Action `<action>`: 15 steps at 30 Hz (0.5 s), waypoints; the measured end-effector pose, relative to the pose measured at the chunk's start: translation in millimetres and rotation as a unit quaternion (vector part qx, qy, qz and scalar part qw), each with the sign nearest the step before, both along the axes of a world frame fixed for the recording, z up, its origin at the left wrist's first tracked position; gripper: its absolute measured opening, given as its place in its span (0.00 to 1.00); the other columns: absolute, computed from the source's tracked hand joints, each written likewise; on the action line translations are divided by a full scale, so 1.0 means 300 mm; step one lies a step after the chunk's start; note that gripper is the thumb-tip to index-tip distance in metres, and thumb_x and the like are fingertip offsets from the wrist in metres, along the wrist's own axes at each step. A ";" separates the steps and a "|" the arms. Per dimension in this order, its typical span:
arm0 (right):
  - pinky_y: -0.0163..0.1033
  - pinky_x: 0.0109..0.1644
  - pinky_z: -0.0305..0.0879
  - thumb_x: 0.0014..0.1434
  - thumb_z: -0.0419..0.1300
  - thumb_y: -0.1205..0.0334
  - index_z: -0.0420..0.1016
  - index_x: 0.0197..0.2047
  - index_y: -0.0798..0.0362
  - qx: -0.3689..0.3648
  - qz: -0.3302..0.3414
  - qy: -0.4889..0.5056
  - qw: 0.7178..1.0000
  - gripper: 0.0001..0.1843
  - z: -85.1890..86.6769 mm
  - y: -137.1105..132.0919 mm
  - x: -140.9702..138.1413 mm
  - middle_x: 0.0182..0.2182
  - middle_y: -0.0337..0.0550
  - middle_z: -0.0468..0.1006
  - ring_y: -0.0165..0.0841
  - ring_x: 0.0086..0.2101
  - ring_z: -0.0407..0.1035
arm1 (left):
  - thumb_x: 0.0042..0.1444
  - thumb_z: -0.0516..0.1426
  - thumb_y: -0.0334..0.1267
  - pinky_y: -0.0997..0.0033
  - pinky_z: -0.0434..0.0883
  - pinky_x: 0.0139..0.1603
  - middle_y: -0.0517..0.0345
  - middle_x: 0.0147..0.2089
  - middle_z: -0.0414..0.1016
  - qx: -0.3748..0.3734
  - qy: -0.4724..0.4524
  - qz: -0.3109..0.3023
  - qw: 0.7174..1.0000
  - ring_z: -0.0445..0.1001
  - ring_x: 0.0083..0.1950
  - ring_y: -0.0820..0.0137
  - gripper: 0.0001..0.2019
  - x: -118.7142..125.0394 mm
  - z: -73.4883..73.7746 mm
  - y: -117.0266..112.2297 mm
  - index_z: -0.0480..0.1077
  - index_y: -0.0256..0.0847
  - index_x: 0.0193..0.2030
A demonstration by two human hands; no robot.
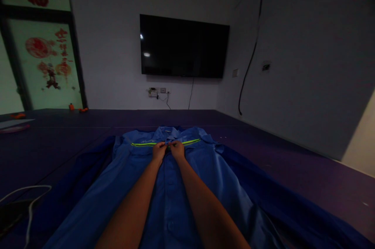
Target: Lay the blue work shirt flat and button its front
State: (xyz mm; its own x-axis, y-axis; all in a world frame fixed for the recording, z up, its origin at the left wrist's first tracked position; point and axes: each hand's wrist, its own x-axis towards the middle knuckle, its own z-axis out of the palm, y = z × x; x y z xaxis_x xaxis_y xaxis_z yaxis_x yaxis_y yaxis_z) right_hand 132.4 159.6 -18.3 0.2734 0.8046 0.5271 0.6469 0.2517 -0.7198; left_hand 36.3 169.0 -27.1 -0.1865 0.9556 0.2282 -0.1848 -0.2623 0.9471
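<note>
A blue work jacket [202, 169] lies spread front side up on the purple surface, its collar at the far end and its darker sleeves out to both sides. A yellow-green stripe crosses its chest. At the front opening, level with that stripe, my left hand [159, 150] pinches the edge of the jacket. Just beside it my right hand [177, 149] is closed on the other side of the same opening. The two hands almost touch, and the small part between the fingertips is hidden. Below them the front placket runs straight down between my forearms.
A white cable [31, 206] curls at the lower left near a dark object. Small orange items [83, 110] lie by the glass door [55, 61]. Ahead, a television [184, 47] hangs on the wall above sockets [158, 91]. A black cable [249, 67] hangs down the right wall.
</note>
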 end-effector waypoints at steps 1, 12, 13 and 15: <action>0.33 0.33 0.63 0.50 0.55 0.58 0.75 0.24 0.56 0.000 -0.002 -0.001 1.000 0.12 0.001 0.000 -0.001 0.23 0.42 0.76 0.33 0.28 0.70 | 0.36 0.58 0.31 0.75 0.63 0.30 0.62 0.20 0.71 0.001 0.003 -0.001 1.000 0.67 0.25 0.73 0.03 0.000 0.000 0.000 0.72 0.37 0.20; 0.33 0.30 0.61 0.50 0.55 0.58 0.75 0.24 0.57 -0.003 -0.032 -0.010 0.999 0.12 -0.002 -0.002 -0.003 0.22 0.45 0.76 0.33 0.26 0.69 | 0.38 0.57 0.31 0.71 0.67 0.37 0.58 0.26 0.75 0.014 0.022 -0.013 1.000 0.71 0.31 0.70 0.06 -0.002 -0.010 0.012 0.74 0.36 0.26; 0.33 0.30 0.61 0.50 0.55 0.58 0.75 0.24 0.57 -0.003 -0.032 -0.009 0.999 0.12 -0.002 -0.002 -0.003 0.22 0.44 0.76 0.33 0.26 0.69 | 0.39 0.57 0.31 0.71 0.67 0.37 0.57 0.26 0.75 0.015 0.023 -0.013 1.000 0.71 0.31 0.70 0.06 -0.001 -0.010 0.012 0.74 0.36 0.26; 0.33 0.30 0.61 0.50 0.55 0.59 0.75 0.23 0.57 -0.002 -0.030 -0.006 1.000 0.12 -0.001 -0.002 -0.002 0.22 0.44 0.76 0.33 0.26 0.69 | 0.39 0.57 0.30 0.70 0.67 0.39 0.57 0.28 0.76 0.018 0.026 -0.014 0.999 0.72 0.32 0.69 0.07 -0.001 -0.009 0.011 0.74 0.36 0.27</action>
